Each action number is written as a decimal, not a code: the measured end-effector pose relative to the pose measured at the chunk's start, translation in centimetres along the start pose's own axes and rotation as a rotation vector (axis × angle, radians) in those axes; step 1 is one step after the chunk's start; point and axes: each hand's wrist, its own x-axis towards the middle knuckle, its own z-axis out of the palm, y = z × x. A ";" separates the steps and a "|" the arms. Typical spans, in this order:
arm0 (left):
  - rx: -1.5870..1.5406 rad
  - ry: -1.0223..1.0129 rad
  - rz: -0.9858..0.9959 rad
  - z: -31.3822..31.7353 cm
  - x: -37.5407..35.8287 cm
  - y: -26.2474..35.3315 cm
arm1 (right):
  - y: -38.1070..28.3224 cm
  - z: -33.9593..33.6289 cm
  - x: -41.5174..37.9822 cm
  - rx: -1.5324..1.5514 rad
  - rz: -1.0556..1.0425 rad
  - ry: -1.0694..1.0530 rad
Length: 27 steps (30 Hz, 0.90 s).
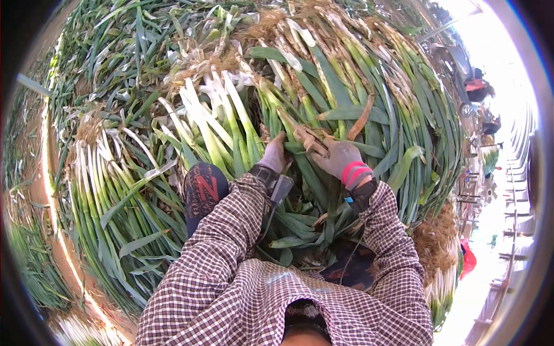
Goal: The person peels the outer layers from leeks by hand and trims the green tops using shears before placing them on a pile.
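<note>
My left hand (274, 154), in a greyish glove, is closed around the green part of a long green onion (266, 98), its fingertips partly hidden by leaves. Close to its right, my right hand (337, 158), in a grey glove with a pink striped cuff, has its fingers closed on dry, brownish outer leaves (309, 138) of the onion. Beside my left hand lies a group of green onions with clean white stems (222, 112). Beyond my right hand spreads a big heap of green onions (352, 63) with brown, dirty stems.
At the left lies another pile of white-stemmed green onions (109, 179). Loose stripped leaves (115, 52) cover the ground at upper left. A dark shoe (203, 193) with an orange mark is beside my left forearm. More onions with shaggy roots (438, 236) lie at lower right.
</note>
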 end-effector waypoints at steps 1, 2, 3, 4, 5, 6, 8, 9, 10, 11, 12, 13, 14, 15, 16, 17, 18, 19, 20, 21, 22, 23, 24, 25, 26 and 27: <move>-0.010 0.004 0.015 0.6 -0.8 0.0 | 0.0 0.3 1.2 0.013 -0.031 0.022; -0.018 0.007 0.030 1.2 -1.6 0.0 | 0.0 0.6 2.5 0.027 -0.063 0.045; -0.039 0.033 0.049 1.1 -1.4 -0.2 | -0.6 0.5 4.0 0.002 0.003 -0.012; -0.021 0.053 0.030 0.9 -1.1 -0.3 | -1.1 0.4 5.3 0.000 0.016 -0.016; -0.004 0.072 0.011 0.8 -0.8 -0.3 | -1.7 0.4 6.5 -0.003 0.029 -0.020; 0.013 0.091 -0.008 0.9 -0.9 -0.1 | -2.4 0.2 7.8 -0.006 0.041 -0.024; 0.001 0.155 -0.006 1.2 -1.1 0.0 | -3.1 0.2 10.8 0.004 0.023 -0.040; -0.033 0.162 0.008 1.4 -1.2 -0.1 | -3.2 0.8 12.6 -0.008 0.000 -0.037; -0.066 0.170 0.021 1.6 -1.5 -0.1 | -4.1 0.4 13.8 -0.018 -0.020 -0.034; -0.100 0.169 0.033 1.8 -1.8 -0.1 | -4.8 -0.2 14.9 -0.006 0.001 -0.058; -0.104 0.164 0.037 1.8 -1.8 -0.2 | -5.3 -0.1 16.3 -0.011 0.004 -0.084; -0.108 0.159 0.041 1.8 -1.8 -0.2 | -5.7 0.0 18.0 -0.015 0.008 -0.110; -0.112 0.153 0.046 1.8 -1.8 -0.2 | -6.1 0.0 19.5 -0.020 0.012 -0.135; -0.031 0.154 0.040 2.1 -2.4 0.2 | -6.8 0.0 20.6 0.003 0.076 -0.143; -0.017 0.158 0.036 1.9 -2.2 0.0 | -6.8 0.3 21.6 0.008 0.051 -0.115; -0.003 0.162 0.033 1.7 -2.0 0.0 | -6.8 0.5 22.4 0.014 0.025 -0.086; 0.011 0.166 0.033 1.7 -2.0 0.1 | -7.0 0.6 23.0 0.020 -0.004 -0.056; 0.027 0.158 0.044 1.8 -2.0 0.2 | -6.9 0.5 23.3 0.036 -0.042 -0.069; 0.045 0.151 0.054 1.8 -2.1 0.3 | -6.5 0.4 23.3 0.027 -0.057 -0.093; 0.064 0.143 0.060 1.8 -2.3 0.3 | -6.7 -0.5 22.4 0.019 -0.068 -0.116; 0.193 0.184 0.130 0.9 -1.4 -0.1 | -6.4 -0.8 21.6 0.009 -0.078 -0.140; 0.319 0.222 0.200 0.2 -0.4 -0.5 | -5.1 -0.8 20.6 0.048 -0.116 -0.180; 0.445 0.258 0.266 -0.2 0.4 -1.1 | -4.2 -1.1 19.1 0.035 -0.103 -0.154; 0.576 0.315 0.303 0.5 -0.6 -0.7 | -3.5 -1.5 17.2 0.023 -0.086 -0.129; 0.709 0.369 0.340 1.1 -1.6 -0.2 | -2.8 -2.0 15.1 0.010 -0.068 -0.102; 0.842 0.421 0.381 1.7 -2.3 0.2 | -2.2 -2.5 13.1 0.022 -0.056 -0.134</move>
